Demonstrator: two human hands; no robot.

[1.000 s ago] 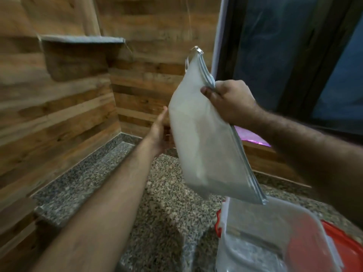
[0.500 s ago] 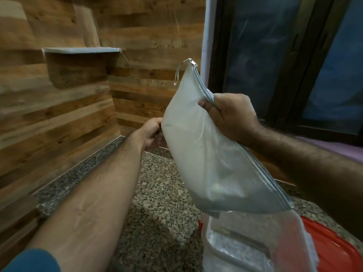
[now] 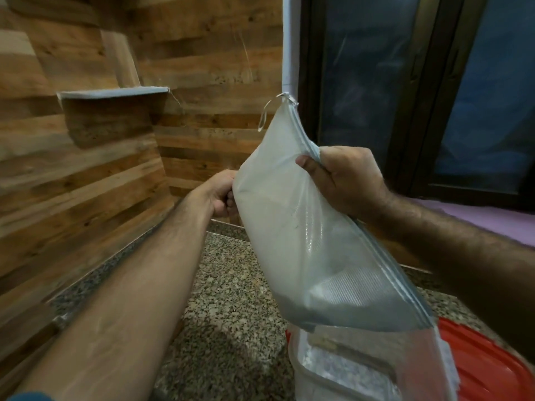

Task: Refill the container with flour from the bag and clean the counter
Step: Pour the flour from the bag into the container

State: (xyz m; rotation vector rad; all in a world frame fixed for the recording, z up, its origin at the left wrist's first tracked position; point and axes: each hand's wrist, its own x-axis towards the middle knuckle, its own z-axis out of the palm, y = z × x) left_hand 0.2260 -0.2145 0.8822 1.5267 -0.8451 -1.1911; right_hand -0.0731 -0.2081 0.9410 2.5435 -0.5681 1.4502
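Clear, cloudy plastic was what both hands held: a zip bag [image 3: 304,241] with flour inside. The right hand [image 3: 344,180] pinched the zip edge of the bag near its top, with the thumb on the near face and the fingers curled behind. The left hand [image 3: 220,195] held the far side edge of the bag, and its fingers were curled there, partly hidden by the plastic.

The bag hung tilted between the two hands. Its top corner with a small loop pointed up, and its low end pointed down. Most of the bag lay below and between the grips. White flour sat in the lower part of the bag, close to the low end.

Right under that low end stood a clear container [image 3: 373,369] with a bit of white powder on its floor. I could not tell if the bag touched the rim. The container sat on the speckled stone worktop [image 3: 231,299], near its front edge. Just beside it, to the right, lay a red lid [image 3: 486,369]. Wooden wall boards [image 3: 86,183] stood along the left and back edges of the worktop, and a dark window [image 3: 419,96] stood on the right.
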